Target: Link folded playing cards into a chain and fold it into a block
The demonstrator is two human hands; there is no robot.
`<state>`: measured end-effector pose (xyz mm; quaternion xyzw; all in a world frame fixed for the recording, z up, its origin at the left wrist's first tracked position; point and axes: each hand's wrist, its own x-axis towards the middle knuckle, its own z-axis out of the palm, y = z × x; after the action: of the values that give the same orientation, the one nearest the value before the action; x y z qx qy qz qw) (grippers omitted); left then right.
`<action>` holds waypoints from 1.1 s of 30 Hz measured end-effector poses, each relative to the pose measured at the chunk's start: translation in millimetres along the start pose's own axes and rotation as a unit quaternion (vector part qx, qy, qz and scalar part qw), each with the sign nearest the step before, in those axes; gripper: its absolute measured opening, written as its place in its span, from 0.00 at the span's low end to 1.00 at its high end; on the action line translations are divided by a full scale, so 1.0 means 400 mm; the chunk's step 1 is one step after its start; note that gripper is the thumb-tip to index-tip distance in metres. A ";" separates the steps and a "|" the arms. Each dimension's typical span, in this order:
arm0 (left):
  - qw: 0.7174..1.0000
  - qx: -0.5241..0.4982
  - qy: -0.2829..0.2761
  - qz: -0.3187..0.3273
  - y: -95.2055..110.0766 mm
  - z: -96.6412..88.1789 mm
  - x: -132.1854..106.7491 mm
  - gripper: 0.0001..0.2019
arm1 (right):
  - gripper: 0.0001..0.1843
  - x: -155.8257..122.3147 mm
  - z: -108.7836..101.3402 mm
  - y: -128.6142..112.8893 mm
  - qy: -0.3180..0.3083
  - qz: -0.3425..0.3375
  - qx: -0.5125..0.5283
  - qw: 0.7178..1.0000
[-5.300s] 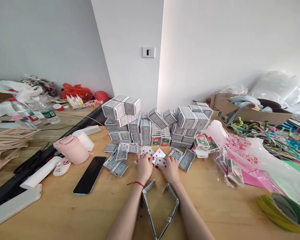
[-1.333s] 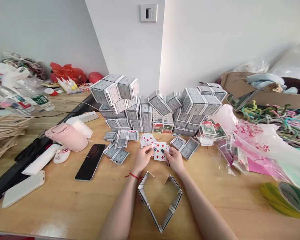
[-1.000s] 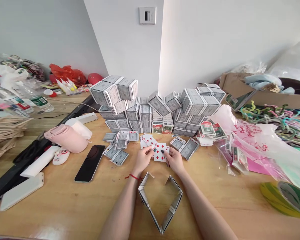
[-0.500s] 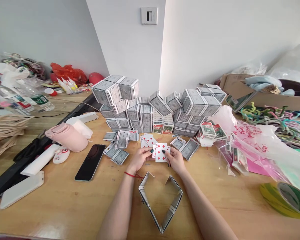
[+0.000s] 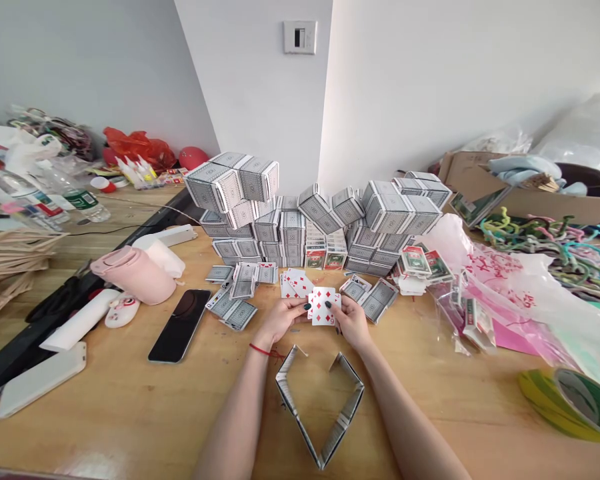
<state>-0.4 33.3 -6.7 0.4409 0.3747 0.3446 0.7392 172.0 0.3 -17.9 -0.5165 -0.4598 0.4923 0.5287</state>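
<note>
My left hand (image 5: 282, 319) and my right hand (image 5: 351, 321) both pinch a small bunch of playing cards (image 5: 324, 305), face up, with a six of diamonds on top. They hold it just above the wooden table (image 5: 130, 407). Right below my wrists stands a V-shaped frame of folded cards (image 5: 320, 407), open toward me at its top. More loose cards (image 5: 294, 283) lie face up just beyond my fingers. Face-down cards (image 5: 235, 303) are scattered to the left.
A wall of stacked grey card boxes (image 5: 310, 223) rises behind the cards. A black phone (image 5: 179, 325), a pink pouch (image 5: 133, 275) and white cases lie at left. Plastic bags (image 5: 500, 293), a cardboard box (image 5: 510, 193), pipe cleaners and a tape roll (image 5: 570, 403) crowd the right.
Earlier my hands lay on the spread cards on the table. Since then they have gathered a bunch and lifted it; over the last second they only shifted it slightly.
</note>
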 end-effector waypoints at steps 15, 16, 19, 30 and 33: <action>0.999 -0.041 -0.014 0.002 0.000 0.001 0.000 0.16 | 0.16 0.000 -0.008 0.001 -0.019 -0.011 -0.005 1.000; 0.999 -0.044 -0.012 0.001 0.000 0.002 0.000 0.17 | 0.16 0.000 -0.008 0.002 -0.021 -0.013 -0.003 1.000; 0.999 -0.052 -0.009 0.002 0.000 0.001 -0.001 0.17 | 0.15 0.001 -0.009 0.006 -0.026 -0.015 0.001 1.000; 0.999 0.010 -0.041 0.010 0.007 0.005 -0.008 0.16 | 0.16 -0.003 -0.009 0.008 -0.042 -0.019 -0.016 0.999; 0.998 0.041 -0.038 0.027 0.011 0.010 -0.011 0.16 | 0.17 -0.005 -0.005 0.006 -0.038 -0.019 -0.026 0.999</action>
<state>0.3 29.6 -0.1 0.4931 0.3485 0.3317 0.7248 173.5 -2.0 -20.4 -0.5025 -0.5018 0.4891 0.5064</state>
